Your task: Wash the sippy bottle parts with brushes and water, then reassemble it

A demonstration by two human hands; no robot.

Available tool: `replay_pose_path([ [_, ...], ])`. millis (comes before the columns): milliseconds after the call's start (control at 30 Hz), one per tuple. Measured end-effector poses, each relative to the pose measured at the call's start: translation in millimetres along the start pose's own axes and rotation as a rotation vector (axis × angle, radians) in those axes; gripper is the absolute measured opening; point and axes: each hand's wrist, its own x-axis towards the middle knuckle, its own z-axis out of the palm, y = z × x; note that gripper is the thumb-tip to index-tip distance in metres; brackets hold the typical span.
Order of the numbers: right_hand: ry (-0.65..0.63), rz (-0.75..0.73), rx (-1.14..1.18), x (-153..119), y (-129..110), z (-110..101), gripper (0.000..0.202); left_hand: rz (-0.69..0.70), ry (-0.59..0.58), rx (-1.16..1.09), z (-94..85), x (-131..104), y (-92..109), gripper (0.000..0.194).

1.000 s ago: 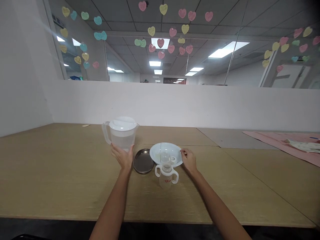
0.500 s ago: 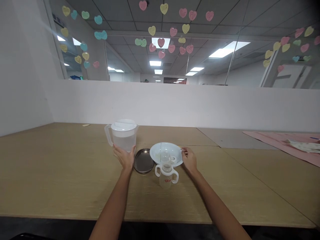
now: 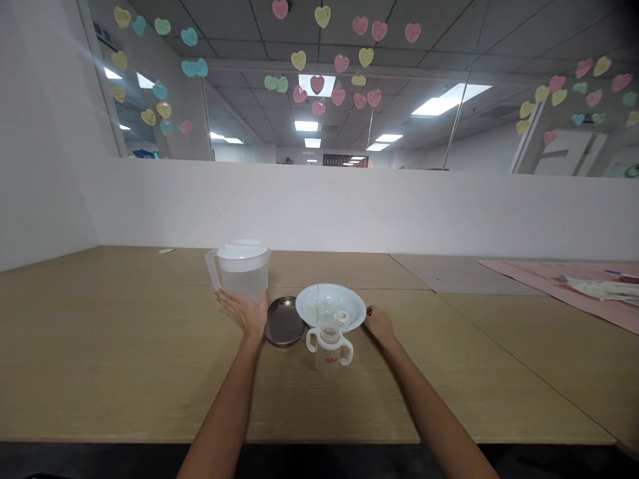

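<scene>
My left hand [image 3: 244, 314] lies with spread fingers against the near side of a clear lidded pitcher [image 3: 244, 276] that holds clear liquid. The pitcher's handle points left. Just right of the white bowl [image 3: 356, 305], my right hand [image 3: 379, 322] is low with its fingers curled in; whatever they may hold is hidden. Inside the bowl are a white ring [image 3: 342, 317] and a clear, dome-like piece [image 3: 327, 311]. In front of it stands an uncapped, two-handled baby bottle [image 3: 328, 356] with red print. A round metal tray [image 3: 284, 322] sits between the pitcher and the bowl.
The wooden table [image 3: 150, 359] meets a white wall [image 3: 319, 206] at the back. On the right, a pink cloth [image 3: 519, 274] carries a white cloth-like item [image 3: 599, 289]. A small flat beige piece [image 3: 166, 251] lies at the back left.
My right hand has moved down from the bowl's rim to beside it, with its fingers more curled. My left hand stays at the pitcher. The view has shifted slightly.
</scene>
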Motion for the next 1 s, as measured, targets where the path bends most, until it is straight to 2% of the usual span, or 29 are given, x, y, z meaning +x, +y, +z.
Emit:
replay_pose_path([
  [67, -0.016, -0.016, -0.031, 0, -1, 1, 0.027, 0.133, 0.053, -0.056, -5.2, -4, 19, 0.106],
  [100, -0.022, -0.023, -0.043, 0, -2, 2, 0.028, 0.222, 0.047, -0.117, -7.5, -8, 30, 0.099],
  [133, -0.026, -0.028, -0.054, 0, -2, 2, 0.029, 0.322, -0.008, -0.194, -9.3, -13, 42, 0.087],
  [167, -0.029, -0.03, -0.064, 0, -2, 2, 0.029, 0.418, -0.105, -0.264, -10.7, -18, 53, 0.071],
  [233, -0.031, -0.03, -0.082, 0, -3, 2, 0.029, 0.606, -0.376, -0.328, -11.5, -30, 74, 0.041],
  [300, -0.031, -0.029, -0.095, 0, -4, 1, 0.029, 0.714, -0.635, -0.354, -9.9, -41, 91, 0.031],
  [367, -0.03, -0.029, -0.106, -1, -5, 1, 0.028, 0.724, -0.87, -0.38, -6.1, -47, 100, 0.03],
  [433, -0.029, -0.029, -0.116, -2, -6, 0, 0.028, 0.676, -1.084, -0.409, -0.9, -49, 104, 0.033],
  [533, -0.03, -0.031, -0.122, -3, -7, 0, 0.029, 0.592, -1.273, -0.424, 6.4, -49, 102, 0.037],
  [733, -0.027, -0.02, -0.105, -4, -7, 1, 0.029, 0.545, -1.343, -0.307, 6.6, -54, 102, 0.028],
  [867, 0.0, 0.014, -0.083, -3, -5, 2, 0.03, 0.492, -1.239, -0.329, 2.4, -55, 103, 0.036],
  [1000, 0.045, 0.063, -0.053, -1, -4, -1, 0.034, 0.303, -1.135, -0.553, 2.4, -50, 97, 0.032],
])
